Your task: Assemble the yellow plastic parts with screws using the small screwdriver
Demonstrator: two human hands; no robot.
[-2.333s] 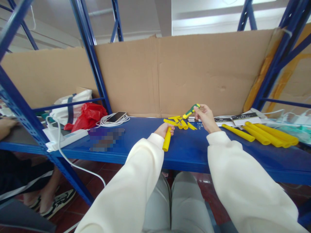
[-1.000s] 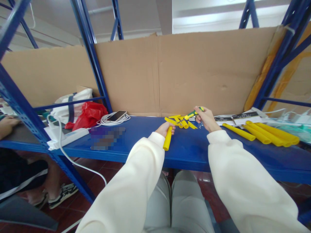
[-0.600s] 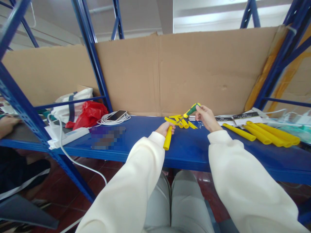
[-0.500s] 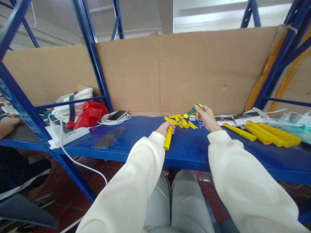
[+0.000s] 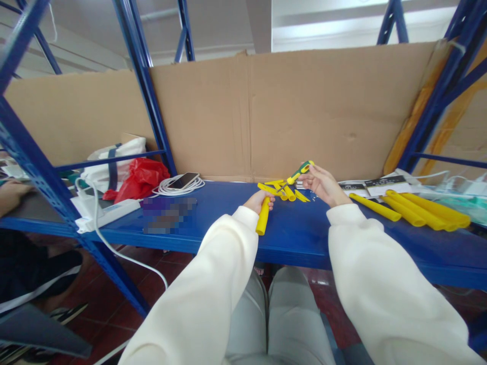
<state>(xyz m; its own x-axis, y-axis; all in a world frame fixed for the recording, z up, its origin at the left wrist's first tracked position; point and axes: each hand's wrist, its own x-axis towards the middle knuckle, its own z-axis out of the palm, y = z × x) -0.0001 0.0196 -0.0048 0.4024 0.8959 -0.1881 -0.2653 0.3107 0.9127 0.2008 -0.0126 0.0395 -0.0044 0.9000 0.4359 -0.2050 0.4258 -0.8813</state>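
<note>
My left hand (image 5: 259,202) is closed around a short yellow tube (image 5: 262,220), whose lower end sticks out below my fist. A screwdriver (image 5: 300,173) with a green and yellow handle slants down to the left, its shaft reaching the upper end by my left hand. At the handle my right hand (image 5: 320,183) pinches with thumb and fingers. Exactly where the tip sits cannot be made out. Just behind lie several cut yellow tube pieces (image 5: 289,193) on the blue shelf (image 5: 224,200).
Longer yellow tubes (image 5: 422,213) lie at the right beside black and white cards (image 5: 386,185). To the left are a phone (image 5: 184,181) on a coiled white cable, a red bag (image 5: 139,177) and a power strip (image 5: 110,213). A cardboard panel (image 5: 304,111) stands behind. Another person's hand (image 5: 13,195) shows far left.
The screwdriver handle has turned a little and my right hand's fingers have shifted on it, slightly left. My left hand and the tube stay in place.
</note>
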